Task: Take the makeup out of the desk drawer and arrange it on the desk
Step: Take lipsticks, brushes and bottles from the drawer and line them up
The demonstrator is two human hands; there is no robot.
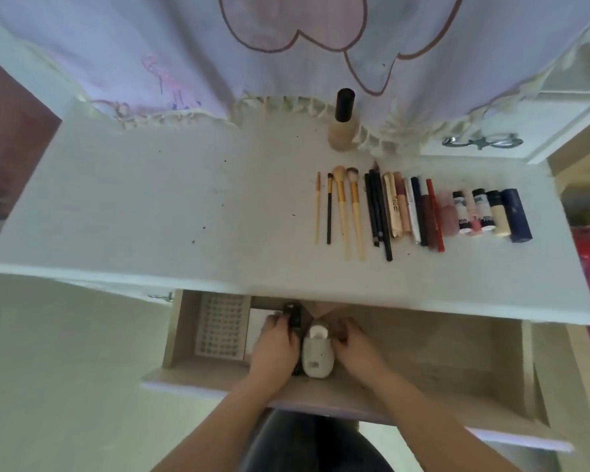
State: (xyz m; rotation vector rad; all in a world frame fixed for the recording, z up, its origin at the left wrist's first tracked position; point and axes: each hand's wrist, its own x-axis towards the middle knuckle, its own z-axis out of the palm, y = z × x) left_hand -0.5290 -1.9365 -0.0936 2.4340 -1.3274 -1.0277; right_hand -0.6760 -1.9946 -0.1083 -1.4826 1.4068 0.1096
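The desk drawer is pulled open below the white desk top. Inside it, my left hand grips a black case. A white oval container lies between my hands, and my right hand is curled against its right side. On the desk lies a row of makeup: several brushes, dark pencils, lipsticks and tubes, and small bottles. A foundation bottle with a black cap stands upright behind the row.
A clear grid tray and a white box lie in the drawer's left part. A lilac frilled cloth hangs over the desk's back edge. A cabinet with a metal handle is at the right.
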